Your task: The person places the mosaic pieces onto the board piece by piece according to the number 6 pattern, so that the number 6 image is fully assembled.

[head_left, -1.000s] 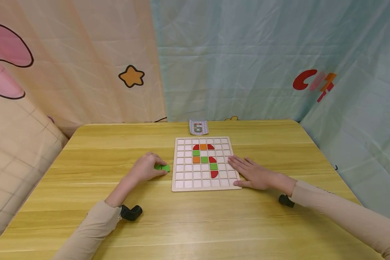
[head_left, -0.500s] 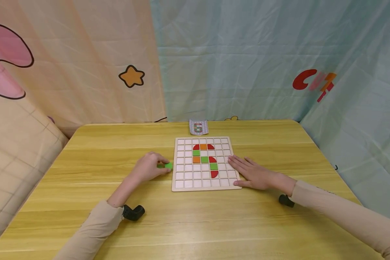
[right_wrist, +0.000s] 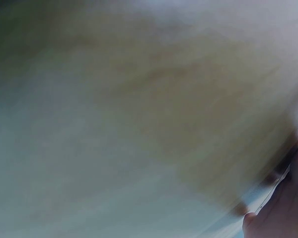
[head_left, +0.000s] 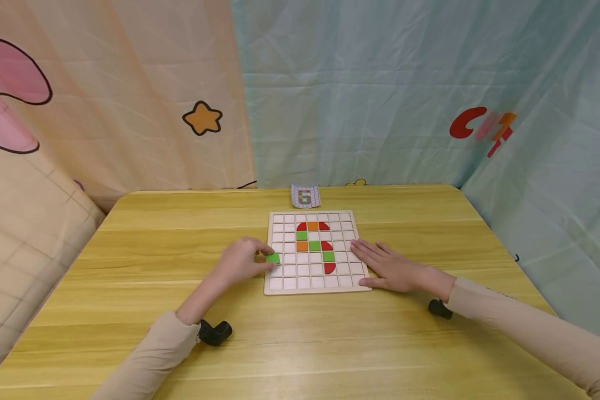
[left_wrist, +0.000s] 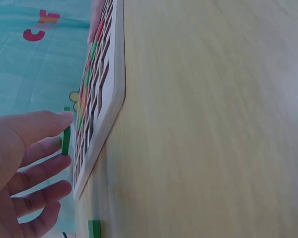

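Note:
Between thumb and fingertips, my left hand (head_left: 242, 259) pinches a thin green square tile (head_left: 273, 258), held over the left edge of the gridded wooden board (head_left: 285, 290). Seen edge-on in the left wrist view, the tile (left_wrist: 66, 141) stands clear of the board. Red rounded tiles (head_left: 330, 268), orange tiles (head_left: 313, 225) and green squares (head_left: 328, 256) fill some of the board's cells in a curving pattern. Flat with straight fingers, my right hand (head_left: 392, 269) rests at the board's right edge. The right wrist view is mostly blurred, with part of that hand (right_wrist: 278, 213) in a corner.
Another green tile (left_wrist: 94, 229) lies on the table beside the board, hidden by the left hand in the head view. A small printed card (head_left: 305, 196) with a similar coloured pattern lies behind the board. Patterned curtains (head_left: 380, 111) hang behind the wooden table (head_left: 300, 344).
My left hand has moved right, carrying the pinched green tile from the table to over the board's left edge. The right hand has stayed in place.

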Demonstrator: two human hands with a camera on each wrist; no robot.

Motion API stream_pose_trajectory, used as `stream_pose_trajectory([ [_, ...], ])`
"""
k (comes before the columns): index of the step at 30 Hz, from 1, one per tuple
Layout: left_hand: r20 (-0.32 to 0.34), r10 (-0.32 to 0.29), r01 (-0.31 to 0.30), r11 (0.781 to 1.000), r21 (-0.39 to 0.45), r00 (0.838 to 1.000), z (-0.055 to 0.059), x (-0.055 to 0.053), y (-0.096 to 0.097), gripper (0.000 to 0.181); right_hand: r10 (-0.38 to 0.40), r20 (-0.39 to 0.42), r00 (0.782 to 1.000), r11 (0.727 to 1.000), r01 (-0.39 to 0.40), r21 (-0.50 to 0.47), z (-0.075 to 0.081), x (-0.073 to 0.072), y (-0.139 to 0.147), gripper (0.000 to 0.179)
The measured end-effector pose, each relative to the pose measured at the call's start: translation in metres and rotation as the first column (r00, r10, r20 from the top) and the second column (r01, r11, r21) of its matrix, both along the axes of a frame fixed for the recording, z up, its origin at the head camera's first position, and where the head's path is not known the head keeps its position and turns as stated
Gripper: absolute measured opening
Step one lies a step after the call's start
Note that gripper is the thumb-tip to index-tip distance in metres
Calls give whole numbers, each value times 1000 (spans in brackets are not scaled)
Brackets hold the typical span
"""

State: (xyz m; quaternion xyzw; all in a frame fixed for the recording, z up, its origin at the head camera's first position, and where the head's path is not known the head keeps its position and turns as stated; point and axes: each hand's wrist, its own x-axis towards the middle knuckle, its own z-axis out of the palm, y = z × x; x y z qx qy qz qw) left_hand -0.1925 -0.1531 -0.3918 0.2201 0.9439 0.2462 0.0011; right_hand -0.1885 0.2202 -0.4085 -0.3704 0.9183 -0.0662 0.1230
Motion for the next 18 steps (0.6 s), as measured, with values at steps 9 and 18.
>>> stream_pose_trajectory([
  [9, -21, -49, 50, 999, 16, 999, 3, 1, 18, 29, -13, 22, 1000, 1000, 13, 24, 1, -1, -1, 82],
  [18, -16, -58, 58, 998, -16, 998, 3, 1, 39, 29, -13, 28, 1000, 999, 12, 33, 4, 0, -2, 81],
])
